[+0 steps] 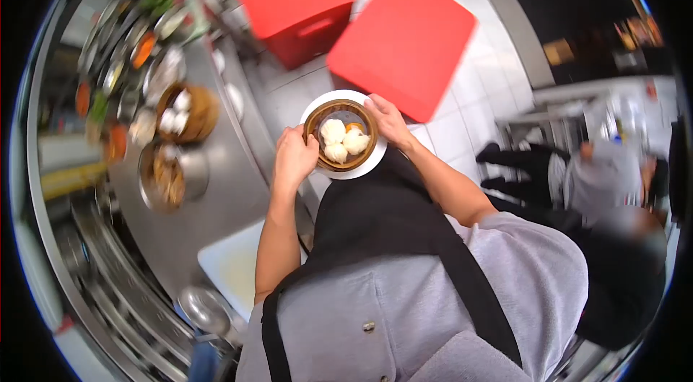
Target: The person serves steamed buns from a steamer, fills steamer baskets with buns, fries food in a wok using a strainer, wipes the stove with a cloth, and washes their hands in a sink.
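A round bamboo steamer (pixel 310 122) rests on a white plate (pixel 372 160) in front of my apron. Inside it sit several pale steamed buns (pixel 335 132), with a bit of orange showing beside them. My left hand (pixel 294 153) grips the left side, its thumb against the steamer's wall. On the upper right, my right hand (pixel 388 122) has its fingers at the edge of the plate and steamer. Both hands hold the two together; the fingers underneath are hidden.
Two red boxes (pixel 404 35) stand on the tiled floor ahead. Along the left runs a steel counter (pixel 231 172) with another steamer of buns (pixel 198 115), a metal bowl (pixel 195 172) and a white cutting board (pixel 231 259). Other people (pixel 599 172) are at the right.
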`<act>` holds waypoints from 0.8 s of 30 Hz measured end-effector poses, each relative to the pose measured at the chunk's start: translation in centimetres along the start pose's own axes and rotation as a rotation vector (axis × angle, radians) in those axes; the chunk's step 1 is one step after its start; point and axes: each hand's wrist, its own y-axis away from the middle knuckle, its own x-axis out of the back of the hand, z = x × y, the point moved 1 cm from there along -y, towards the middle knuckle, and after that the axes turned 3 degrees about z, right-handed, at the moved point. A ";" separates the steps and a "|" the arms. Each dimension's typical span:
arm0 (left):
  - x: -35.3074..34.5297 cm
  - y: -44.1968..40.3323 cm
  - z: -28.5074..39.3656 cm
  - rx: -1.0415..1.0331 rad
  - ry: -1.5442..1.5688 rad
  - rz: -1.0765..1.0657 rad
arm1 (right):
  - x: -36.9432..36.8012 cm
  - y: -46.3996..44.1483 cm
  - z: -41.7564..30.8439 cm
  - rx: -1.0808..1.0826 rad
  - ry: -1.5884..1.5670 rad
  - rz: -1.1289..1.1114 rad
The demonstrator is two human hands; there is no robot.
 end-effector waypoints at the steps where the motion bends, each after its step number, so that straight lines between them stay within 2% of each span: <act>1: -0.9 -0.7 1.6 -0.093 0.012 -0.045 | 1.9 1.4 -0.2 -0.038 -0.086 0.038; 2: -1.6 -1.3 3.1 -0.096 0.005 -0.191 | 3.8 2.7 -0.5 -0.061 -0.178 0.087; 4: -1.0 -2.4 5.8 -0.139 0.029 -0.309 | 5.7 4.5 -0.8 0.041 -0.106 0.293; 6: -4.2 -2.8 7.2 -0.312 0.100 -0.155 | 10.4 7.2 0.9 0.082 -0.224 0.331; 7: -6.9 -3.8 7.7 -0.400 0.108 -0.224 | 12.7 8.9 0.3 0.058 -0.238 0.369; 9: -12.7 -5.5 7.8 -0.113 0.521 -0.736 | 15.9 12.5 -1.3 0.026 -0.310 0.446; 10: -6.8 -9.6 0.4 -0.034 0.703 -1.042 | 6.4 9.4 -3.6 0.023 -0.241 0.546; 12: -6.0 -12.2 -2.1 0.135 1.016 -1.329 | 2.4 9.0 -5.7 -0.053 0.041 0.657; 14: -7.3 -14.0 -1.9 0.007 0.997 -1.471 | 0.4 10.4 -8.0 -0.086 0.143 0.807; 16: -7.0 -14.8 0.3 -0.071 0.970 -1.467 | -1.4 11.1 -9.2 -0.107 0.154 0.987; 17: -2.6 -17.1 -2.6 -0.112 0.954 -1.601 | -7.8 9.5 -11.3 -0.100 0.194 1.053; 19: -5.0 -19.1 -1.7 -0.178 0.887 -1.776 | -8.1 10.9 -12.7 -0.164 0.183 1.161; 20: -6.6 -20.1 -1.4 -0.214 0.880 -1.827 | -9.2 11.1 -13.7 -0.120 0.163 1.201; 23: -2.8 -21.5 2.5 -0.184 0.840 -1.998 | -12.8 10.8 -14.9 -0.026 0.115 1.403; 24: -0.8 -21.9 0.7 -0.143 0.807 -2.088 | -16.7 10.7 -13.7 -0.016 0.117 1.450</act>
